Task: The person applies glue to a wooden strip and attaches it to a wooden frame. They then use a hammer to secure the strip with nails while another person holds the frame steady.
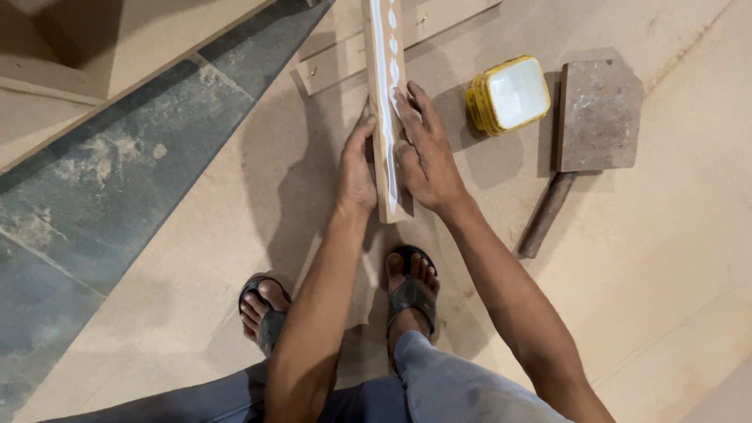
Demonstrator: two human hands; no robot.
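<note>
Strip [385, 110]: stiff, light wood; wet white glue [384, 94] on top, so hold by the edges.
Left hand [356, 168]: fingers pressed flat on the left edge.
Right hand [427, 153]: fingers spread, clasping the right edge.

Warm indoor light; soft shadows under arms & tools; sharp, slight edge distortion.

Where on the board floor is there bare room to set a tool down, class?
Bare board lies right of the flat-headed tool, and left of the left hand up to the grey strip. It is crowded around the glued strip, right hand and yellow tub.
</note>
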